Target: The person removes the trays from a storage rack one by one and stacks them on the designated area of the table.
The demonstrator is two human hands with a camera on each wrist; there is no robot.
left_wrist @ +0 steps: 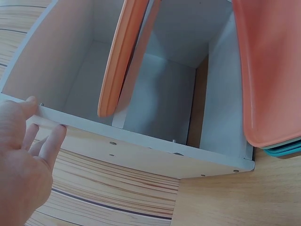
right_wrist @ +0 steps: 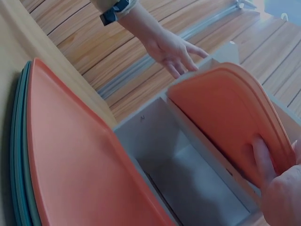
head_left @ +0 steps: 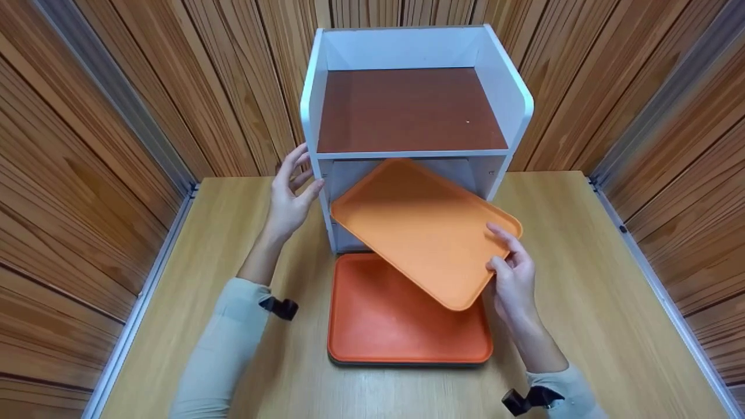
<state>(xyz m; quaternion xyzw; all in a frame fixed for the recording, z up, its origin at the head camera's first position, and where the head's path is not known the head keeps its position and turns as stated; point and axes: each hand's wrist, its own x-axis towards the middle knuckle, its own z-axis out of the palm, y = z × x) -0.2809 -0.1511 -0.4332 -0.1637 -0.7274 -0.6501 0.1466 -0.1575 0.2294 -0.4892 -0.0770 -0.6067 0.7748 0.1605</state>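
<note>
My right hand point(head_left: 515, 276) pinches the near right corner of an orange tray point(head_left: 425, 233), with fingers and thumb on opposite faces. The tray is turned askew, its far corner reaching into the opening below the upper board of a white shelf unit point(head_left: 521, 102). My left hand point(head_left: 291, 195) has its fingers spread and touches the outer left side panel at its front edge. In front of the unit, a red-orange tray point(head_left: 401, 326) lies on top of teal trays point(right_wrist: 21, 155), whose edges show in the right wrist view.
A brown board point(head_left: 407, 110) forms the unit's upper level. The unit stands on a light wooden table point(head_left: 582, 291). Wood-patterned walls point(head_left: 87, 145) rise at the back and both sides, with metal rails point(head_left: 669, 279) along the table's sides.
</note>
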